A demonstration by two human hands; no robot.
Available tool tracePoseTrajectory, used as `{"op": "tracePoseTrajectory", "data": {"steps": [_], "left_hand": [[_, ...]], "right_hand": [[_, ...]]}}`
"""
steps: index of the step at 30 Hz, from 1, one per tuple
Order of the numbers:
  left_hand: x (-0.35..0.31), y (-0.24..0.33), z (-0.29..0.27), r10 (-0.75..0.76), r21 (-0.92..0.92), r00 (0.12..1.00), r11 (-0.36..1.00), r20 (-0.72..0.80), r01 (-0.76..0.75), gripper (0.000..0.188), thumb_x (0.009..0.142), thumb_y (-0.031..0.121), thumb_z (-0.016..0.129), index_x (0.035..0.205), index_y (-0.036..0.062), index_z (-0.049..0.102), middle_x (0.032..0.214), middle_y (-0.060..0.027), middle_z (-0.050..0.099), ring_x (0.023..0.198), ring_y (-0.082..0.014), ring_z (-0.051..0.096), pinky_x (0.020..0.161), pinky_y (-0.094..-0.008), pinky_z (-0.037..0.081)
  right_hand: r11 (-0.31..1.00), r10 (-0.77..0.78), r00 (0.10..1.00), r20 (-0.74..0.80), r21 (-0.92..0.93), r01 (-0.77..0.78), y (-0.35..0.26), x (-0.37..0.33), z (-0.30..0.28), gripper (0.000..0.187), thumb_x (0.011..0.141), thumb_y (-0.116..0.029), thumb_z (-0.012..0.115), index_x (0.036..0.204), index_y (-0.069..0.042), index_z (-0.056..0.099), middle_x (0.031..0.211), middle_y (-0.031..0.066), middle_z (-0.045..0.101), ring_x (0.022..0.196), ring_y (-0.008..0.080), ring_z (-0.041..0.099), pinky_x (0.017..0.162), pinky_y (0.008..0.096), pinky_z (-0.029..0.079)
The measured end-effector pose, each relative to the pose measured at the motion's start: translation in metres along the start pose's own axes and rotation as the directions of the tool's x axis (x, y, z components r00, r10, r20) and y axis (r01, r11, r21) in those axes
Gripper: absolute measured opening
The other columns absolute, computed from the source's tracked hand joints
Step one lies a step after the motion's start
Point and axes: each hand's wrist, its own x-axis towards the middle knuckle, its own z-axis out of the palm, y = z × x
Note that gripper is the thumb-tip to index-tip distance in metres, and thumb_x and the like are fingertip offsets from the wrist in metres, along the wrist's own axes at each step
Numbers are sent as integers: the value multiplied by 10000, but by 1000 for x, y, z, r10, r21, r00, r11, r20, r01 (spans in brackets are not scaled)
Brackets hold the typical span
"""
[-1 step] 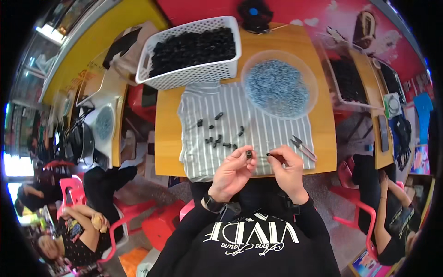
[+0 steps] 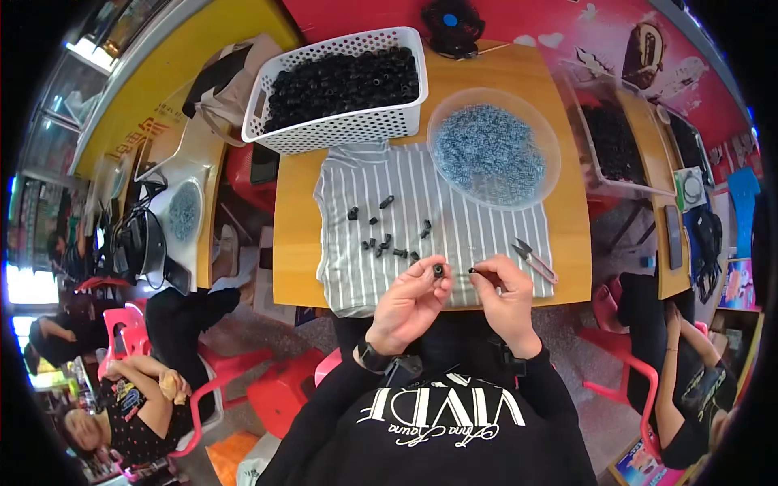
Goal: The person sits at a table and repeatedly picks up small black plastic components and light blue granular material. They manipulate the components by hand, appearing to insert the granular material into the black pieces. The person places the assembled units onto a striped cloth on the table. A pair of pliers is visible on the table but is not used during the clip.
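My left hand (image 2: pixel 413 304) pinches a small black hollow plastic piece (image 2: pixel 438 270), its round open end showing. Close beside it, my right hand (image 2: pixel 506 296) has thumb and forefinger pressed together on a tiny dark piece (image 2: pixel 472 270), too small to name. Both hands are over the near edge of a grey-and-white striped cloth (image 2: pixel 348 283). Several loose black plastic pieces (image 2: pixel 385 241) lie on the cloth, beyond and to the left of my left hand. Thread snips (image 2: pixel 535 260) rest on the cloth to the right of my right hand.
A white perforated basket (image 2: pixel 348 134) full of black pieces stands at the table's far left. Right of it is a round clear tub (image 2: pixel 549 178) of small blue-grey pieces. A black fan (image 2: pixel 450 28) is at the back. People sit on both sides, near pink chairs (image 2: pixel 624 348).
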Motion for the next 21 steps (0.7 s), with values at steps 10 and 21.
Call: {"op": "tracePoseTrajectory", "data": {"steps": [10, 21], "left_hand": [[-3, 1, -1, 3, 65, 1000, 998, 28, -4, 221, 979, 87, 604, 1177, -6, 639, 1047, -101, 661, 905, -164, 626, 782, -264, 517], [-8, 3, -1, 14, 182, 998, 983, 66, -26, 210, 969, 61, 613, 1163, -11, 651, 988, -75, 686, 852, -138, 635, 783, -270, 517]], "right_hand": [[972, -147, 983, 111, 200, 123, -20, 4, 7, 151, 832, 97, 679, 962, 20, 668, 882, 79, 650, 763, 127, 635, 647, 241, 507], [970, -202, 964, 171, 167, 174, -15, -1, 13, 145, 823, 85, 696, 944, 12, 665, 854, 98, 664, 740, 163, 656, 622, 259, 511]]}}
